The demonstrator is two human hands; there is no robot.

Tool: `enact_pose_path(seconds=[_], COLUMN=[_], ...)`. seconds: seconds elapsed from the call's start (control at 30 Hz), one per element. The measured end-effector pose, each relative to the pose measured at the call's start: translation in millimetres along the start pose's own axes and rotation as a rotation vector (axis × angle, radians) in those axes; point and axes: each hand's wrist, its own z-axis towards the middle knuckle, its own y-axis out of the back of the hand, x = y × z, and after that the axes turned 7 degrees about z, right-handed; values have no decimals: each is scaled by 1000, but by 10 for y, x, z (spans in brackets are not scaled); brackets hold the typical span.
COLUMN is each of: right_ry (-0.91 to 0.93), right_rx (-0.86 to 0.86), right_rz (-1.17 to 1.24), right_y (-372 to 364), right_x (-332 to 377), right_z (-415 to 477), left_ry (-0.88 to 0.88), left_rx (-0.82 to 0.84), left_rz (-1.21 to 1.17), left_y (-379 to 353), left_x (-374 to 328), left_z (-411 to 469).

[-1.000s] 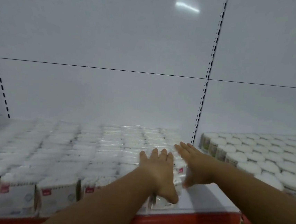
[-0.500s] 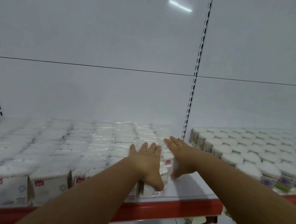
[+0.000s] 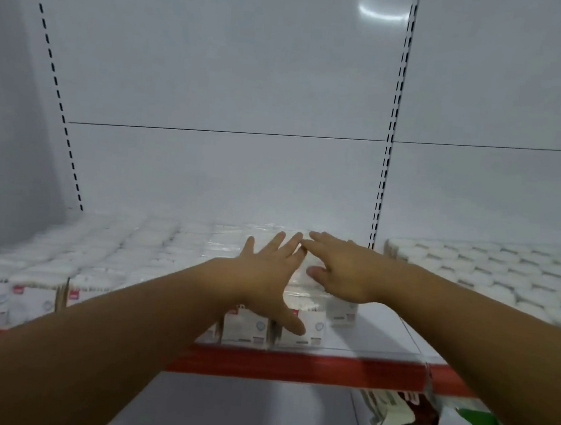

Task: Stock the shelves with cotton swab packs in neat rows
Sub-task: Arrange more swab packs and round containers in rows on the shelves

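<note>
Head view, cotton swab packs [image 3: 245,327] standing upright, facing forward

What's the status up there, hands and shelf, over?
Both hands open: left hand and right hand flat over the cotton swab packs. Rows fill the shelf except a bare strip at its right end. Nothing in the way.

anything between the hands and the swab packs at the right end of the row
Nothing visible. The left hand and right hand are both spread flat right over the tops of the cotton swab packs, seemingly touching them. Beside the packs the shelf shows bare.
</note>
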Motion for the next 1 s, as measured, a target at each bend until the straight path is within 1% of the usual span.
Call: enact_pose_path(seconds=[0.07, 0.13, 0.17, 0.23, 0.37, 0.57, 0.8, 1.0], right_ry=[33, 18, 13, 2, -8, -15, -9, -49], right_rx=[68, 181, 212, 204, 129, 101, 121, 160], right_rz=[-17, -142, -208, -249, -205, -189, -163, -142], right_y=[-111, -278, -359, -490, -623, -695, -673, -621], right_x=[113, 164, 169, 143, 82, 58, 38, 66], right_z=[-41, -50, -35, 4, 73, 109, 97, 105], left_ry=[66, 144, 170, 189, 197, 225, 231, 232], left_rx=[85, 178, 194, 173, 128, 120, 110, 128], left_rz=[67, 100, 83, 38, 6, -12, -56, -3], left_y=[-61, -166, -216, -290, -366, -427, -439, -388], left_x=[116, 188, 205, 205, 181, 160, 150, 142], left_z=[-170, -298, -339, -369, -314, -284, -281, -282])
